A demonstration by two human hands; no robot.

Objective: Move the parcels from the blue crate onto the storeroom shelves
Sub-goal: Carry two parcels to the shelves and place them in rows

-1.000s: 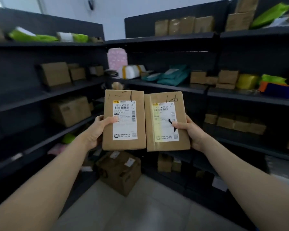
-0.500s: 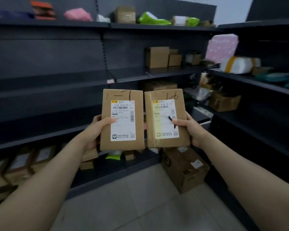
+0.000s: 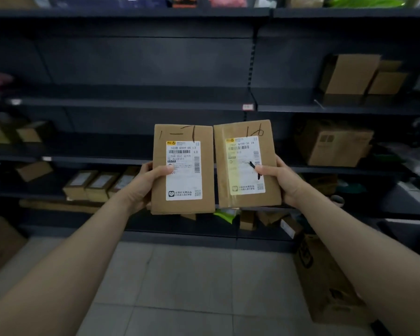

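The 1-1 parcel and 16 parcel are held upright side by side, long axis vertical, labels facing me, in front of the shelves. Left grip pinches the 1-1 parcel, right grip pinches the 16 parcel; boxes sit on the shelves

Shelves w/ boxes (cardboard), carton on floor

Dim light; dark shelves blur and bow toward the wide-angle edges, while the central white labels look sharp and bright.
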